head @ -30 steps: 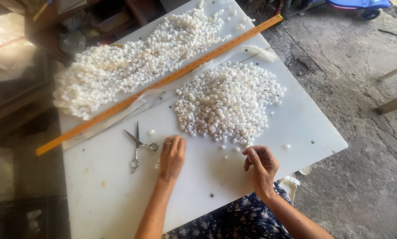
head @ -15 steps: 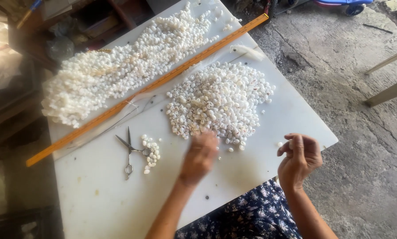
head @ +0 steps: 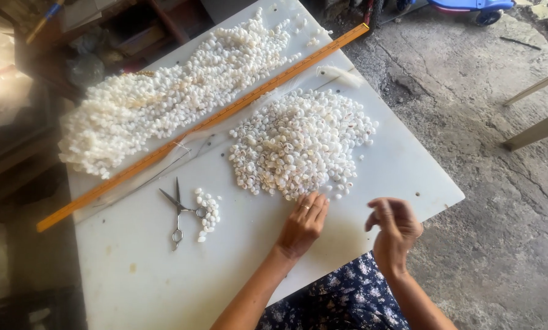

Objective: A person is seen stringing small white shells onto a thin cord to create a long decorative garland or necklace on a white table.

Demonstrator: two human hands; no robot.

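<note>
Hands at a shell pile

Left hand (head: 303, 223) lies flat, fingers together, touching the near edge of the pile (head: 298, 143) of small white shells mid-table (head: 133, 275). Right hand (head: 395, 229) hovers loosely curled, grip unclear.

My white table (head: 372, 177) is holding lots of little shells.
Two shell piles (head: 301, 143) (head: 170, 98), a long orange ruler (head: 200, 125), scissors (head: 179, 211) and a short shell string (head: 208, 212) are lying on it.
</note>
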